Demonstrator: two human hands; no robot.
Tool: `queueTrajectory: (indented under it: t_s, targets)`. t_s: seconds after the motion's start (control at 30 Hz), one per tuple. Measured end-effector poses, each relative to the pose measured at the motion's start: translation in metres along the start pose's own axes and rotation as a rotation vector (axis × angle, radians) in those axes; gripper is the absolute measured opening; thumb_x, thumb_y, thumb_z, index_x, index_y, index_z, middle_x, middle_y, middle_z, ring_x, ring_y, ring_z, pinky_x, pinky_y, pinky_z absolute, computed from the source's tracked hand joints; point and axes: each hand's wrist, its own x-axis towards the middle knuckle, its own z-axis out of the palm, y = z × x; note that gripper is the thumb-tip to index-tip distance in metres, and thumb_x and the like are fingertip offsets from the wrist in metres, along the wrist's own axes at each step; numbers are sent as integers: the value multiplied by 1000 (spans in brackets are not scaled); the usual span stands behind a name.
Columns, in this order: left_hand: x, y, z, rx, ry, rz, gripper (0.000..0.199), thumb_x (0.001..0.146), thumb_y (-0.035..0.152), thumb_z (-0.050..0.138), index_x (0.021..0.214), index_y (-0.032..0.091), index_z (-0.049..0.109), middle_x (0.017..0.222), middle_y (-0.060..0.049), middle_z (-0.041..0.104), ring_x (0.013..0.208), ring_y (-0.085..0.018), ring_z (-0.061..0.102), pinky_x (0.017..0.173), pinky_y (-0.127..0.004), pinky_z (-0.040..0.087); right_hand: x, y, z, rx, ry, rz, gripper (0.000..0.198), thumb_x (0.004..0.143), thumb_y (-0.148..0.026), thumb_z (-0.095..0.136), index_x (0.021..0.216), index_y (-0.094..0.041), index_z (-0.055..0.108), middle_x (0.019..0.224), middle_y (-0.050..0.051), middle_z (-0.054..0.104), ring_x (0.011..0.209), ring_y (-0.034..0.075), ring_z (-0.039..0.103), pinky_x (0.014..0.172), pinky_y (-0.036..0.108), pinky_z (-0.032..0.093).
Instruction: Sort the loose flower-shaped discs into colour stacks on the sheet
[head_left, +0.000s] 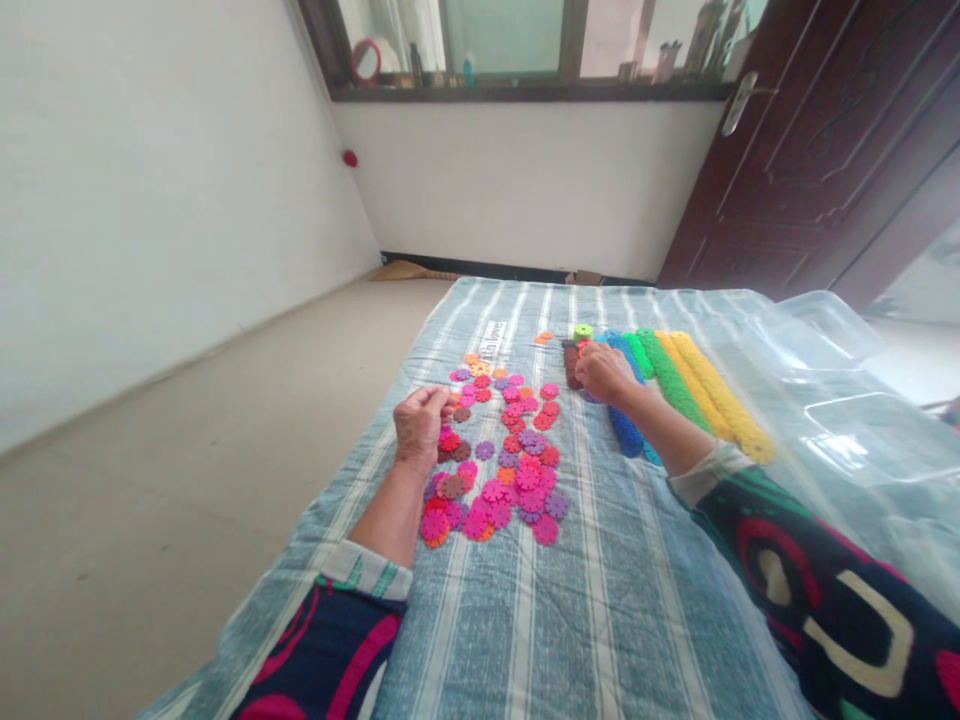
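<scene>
From the loose flower discs [508, 459], bare striped cloth [517, 620] leaves passage at six o'clock; the left hand [421, 425] blocks ten, rows of stacked discs [674, 380] two.

The person's left hand [422, 425] pinches thumb to fingers near the cloth's [630, 620] left edge; the right hand [604, 372], fingers curled, reaches nearer the far edge.

- Dark-framed glass window [502, 38], twelve o'clock.
- Round red-rimmed mirror [367, 62] at the window, eleven o'clock.
- Dark red-brown panelled door [814, 150] with silver-coloured metal handle [741, 104], two o'clock.
- Smooth white wall [157, 180], ten o'clock.
- Pale beige floor [187, 510], eight o'clock.
</scene>
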Motion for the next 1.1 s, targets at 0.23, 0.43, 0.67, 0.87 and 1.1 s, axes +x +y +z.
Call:
queueTrajectory:
  t_s: [0.23,0.43,0.67,0.87,1.1]
  targets:
    - [0,-2,0,7,-5,1,24,62,38,67,69,14,67,61,-1,66,50,-9,54,49,-20,42,-2,2,1,4,54,30,29,92,-20,47,88,-14,74,110,13,65,108,27,53,85,34,37]
    - [-1,-2,0,3,-12,4,25,63,38,66,68,14,66,60,-1,66,50,-9,54,49,-19,42,-5,-14,-1,49,88,-63,28,91,-16,47,84,-15,74,102,11,68,101,23,56,82,30,36]
    - [-2,-3,1,-26,5,-14,26,62,39,66,70,14,66,60,-1,65,51,-9,54,48,-19,42,-8,-73,9,195,137,-289,25,91,-16,50,81,-16,73,98,10,68,96,21,57,81,30,38]
    - [2,-6,1,-52,50,-19,29,62,40,65,74,14,65,65,-1,65,55,-11,58,49,-20,43,-7,-132,16,232,94,-406,24,94,-24,52,85,-16,74,98,10,65,101,22,54,84,31,40]
    - [1,-5,0,-63,49,-20,30,62,41,65,76,14,64,69,-3,67,59,-13,62,49,-21,44,1,-163,33,218,77,-416,20,91,-31,58,94,-19,75,106,12,62,112,27,48,89,37,42]
